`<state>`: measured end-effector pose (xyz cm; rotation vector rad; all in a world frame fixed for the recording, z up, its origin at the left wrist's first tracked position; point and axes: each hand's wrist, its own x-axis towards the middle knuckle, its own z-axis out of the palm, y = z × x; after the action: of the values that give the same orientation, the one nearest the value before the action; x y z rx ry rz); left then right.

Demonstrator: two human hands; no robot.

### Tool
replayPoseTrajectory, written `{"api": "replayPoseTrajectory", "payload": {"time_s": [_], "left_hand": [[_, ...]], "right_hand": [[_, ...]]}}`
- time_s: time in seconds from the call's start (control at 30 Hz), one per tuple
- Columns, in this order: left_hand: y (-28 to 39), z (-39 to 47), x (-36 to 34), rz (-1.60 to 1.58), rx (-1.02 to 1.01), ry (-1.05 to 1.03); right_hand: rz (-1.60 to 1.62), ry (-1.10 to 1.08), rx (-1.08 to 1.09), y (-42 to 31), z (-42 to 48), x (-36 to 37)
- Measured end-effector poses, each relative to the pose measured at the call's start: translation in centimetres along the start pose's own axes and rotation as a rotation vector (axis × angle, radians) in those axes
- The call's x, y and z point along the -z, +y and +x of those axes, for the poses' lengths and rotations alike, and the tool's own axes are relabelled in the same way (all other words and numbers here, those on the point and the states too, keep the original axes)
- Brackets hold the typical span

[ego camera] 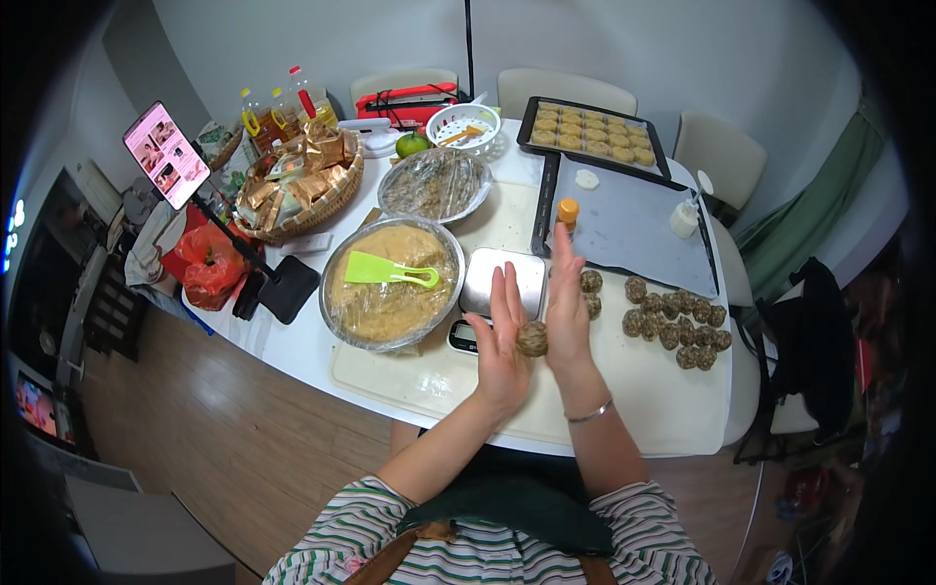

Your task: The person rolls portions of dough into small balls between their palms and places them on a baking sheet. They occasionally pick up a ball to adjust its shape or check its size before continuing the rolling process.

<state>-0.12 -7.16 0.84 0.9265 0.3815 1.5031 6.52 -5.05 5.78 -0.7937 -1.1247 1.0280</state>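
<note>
A speckled brown ball of filling (532, 339) sits between my palms. My left hand (504, 351) presses it from the left with fingers extended. From the other side my right hand (568, 314) faces it, fingers straight and upward. Just beyond my hands lies a digital kitchen scale (504, 281) with a metal plate, partly covered by my left fingers. Right of my right hand, similar balls (669, 314) rest in rows on a cream board (621, 409). To the left stands a plastic-wrapped bowl of yellowish dough (391, 311), a green scraper (391, 270) lying on top.
A second wrapped bowl (436, 184) holds brown filling. A lined baking tray (629, 219) carries an orange-capped bottle (567, 212) and a white pump bottle (685, 218). Behind it, another tray (523, 135) holds shaped pastries. A phone (167, 155) on a stand and a wicker basket (314, 212) are left.
</note>
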Motion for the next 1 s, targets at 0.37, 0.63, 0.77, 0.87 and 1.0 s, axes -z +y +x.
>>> {"api": "replayPoseTrajectory", "payload": {"time_s": [0.37,0.63,0.77,0.87,1.0], "left_hand": [[0.0,-0.5,-0.7,0.239,-0.012,-0.038],[0.9,1.2,-0.2,-0.033,0.026,0.039],[1.2,0.1,0.2,-0.358,0.14,0.076],[2.5,1.2,1.2,-0.451,0.11,0.17],[2.6,1.9,2.2,-0.486,0.013,0.203]], "right_hand": [[-0.567,-0.052,0.292,4.5,-0.5,1.8],[-0.702,-0.162,0.324,0.8,-1.3,-0.1],[-0.506,-0.017,0.273,5.0,1.9,3.2],[-0.245,-0.073,0.118,5.4,-0.3,2.0],[0.123,-0.185,-0.053,4.5,-2.1,0.4]]}}
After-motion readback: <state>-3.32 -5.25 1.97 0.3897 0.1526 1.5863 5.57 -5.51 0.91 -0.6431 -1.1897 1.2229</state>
